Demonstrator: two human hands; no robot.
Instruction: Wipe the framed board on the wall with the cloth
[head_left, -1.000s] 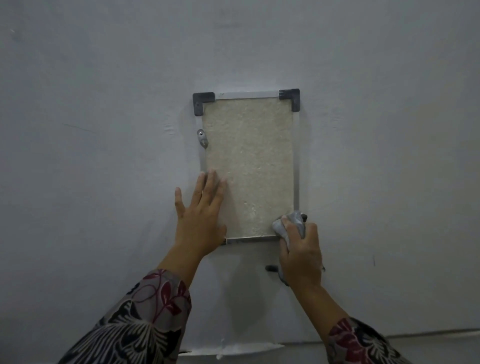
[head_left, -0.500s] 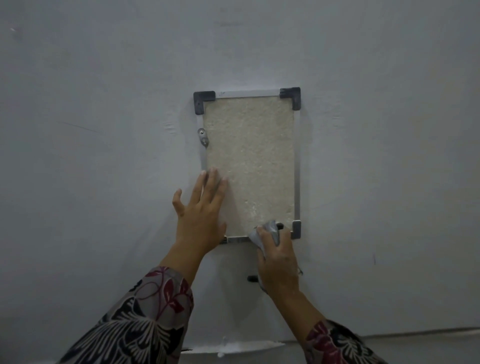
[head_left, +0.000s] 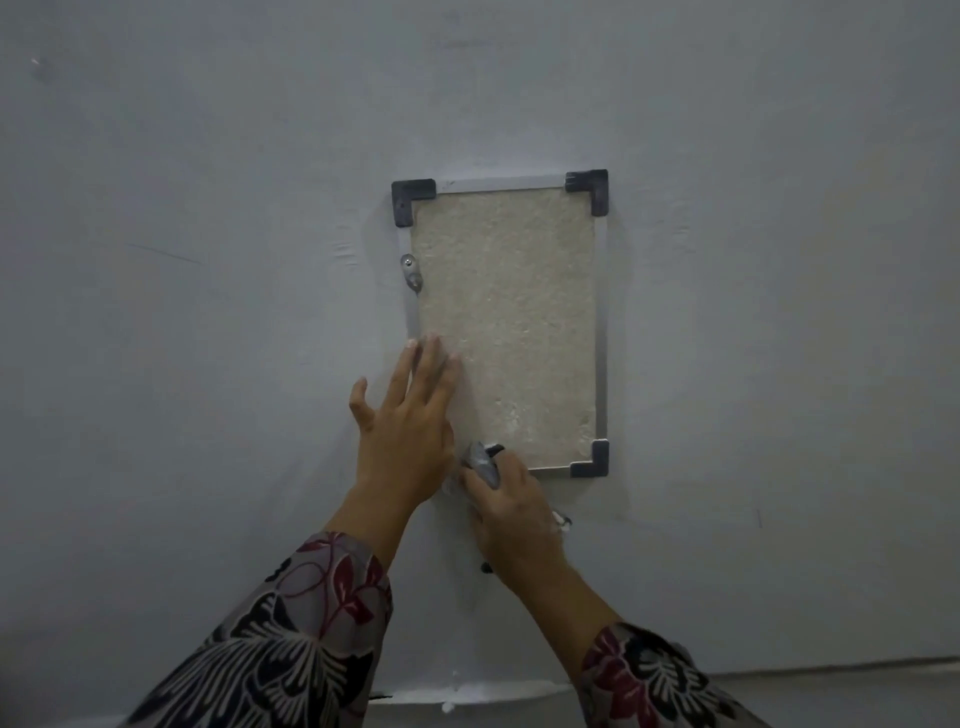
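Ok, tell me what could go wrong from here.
1. The left hand lies flat over the lower left of the board, so that patch may go unwiped.
2. The cloth, gripped in the right hand at the bottom edge, might snag on the rough surface or on the clip on the left rail.

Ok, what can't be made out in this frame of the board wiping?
Head view: the lower-left corner of the board is hidden behind the left hand and the right hand.
Most of the cloth is bunched inside the right hand, so its size and shape cannot be told.
The dark bit below the right wrist is too small to identify.
The clip on the board's left edge is too blurred to read.
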